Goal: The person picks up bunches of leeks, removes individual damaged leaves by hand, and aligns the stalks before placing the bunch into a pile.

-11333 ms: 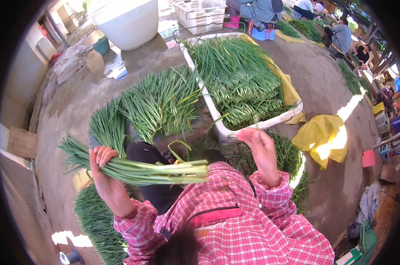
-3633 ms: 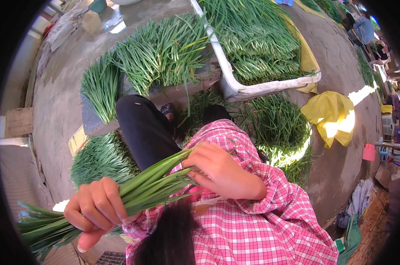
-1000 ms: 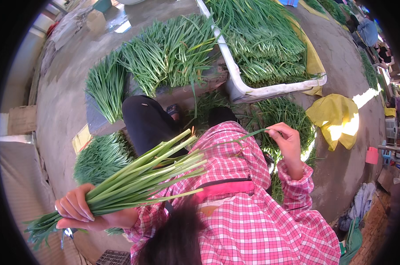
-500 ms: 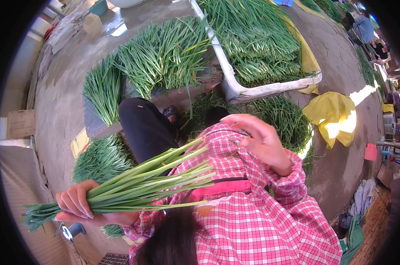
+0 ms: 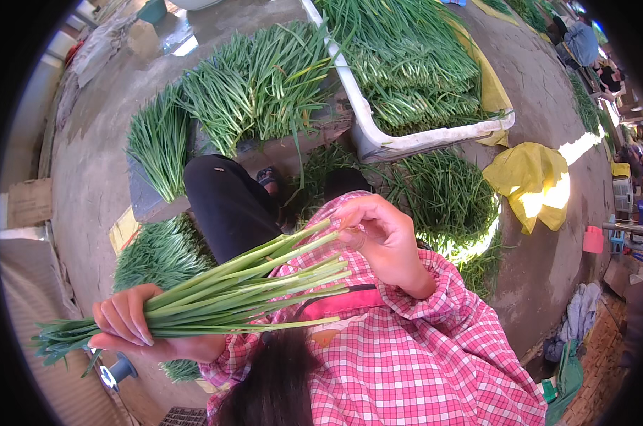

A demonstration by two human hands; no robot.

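From the head camera, looking down over a pink checked shirt, we see the left hand clenched around a bundle of green onions, the fingers wrapped over the stalks near their darker leafy end, which sticks out past the hand toward the lower left. The pale stalk ends fan out the other way, up and to the right, and reach the right hand, which is raised just above the shirt sleeve; its fingertips pinch at the tip of the topmost stalk, the remaining fingers loosely curled. The bundle lies nearly level, tilted a little upward toward the right hand, and crosses in front of the person's chest. Just beyond the bundle, between the two hands, we see a knee in black trousers. Past the knee, farther from both hands, loose heaps of green onions lie spread on the concrete ground, and another heap lies just above the left hand. Beyond the right hand stands a long white tub packed with more green onions, and a further pile lies on the ground right beside that hand, under the tub's near end. To the right of the right hand, well apart, a crumpled yellow cloth lies in a patch of sunlight. Below the left hand, close to it, we can make out a small blue and white object, too indistinct to identify.
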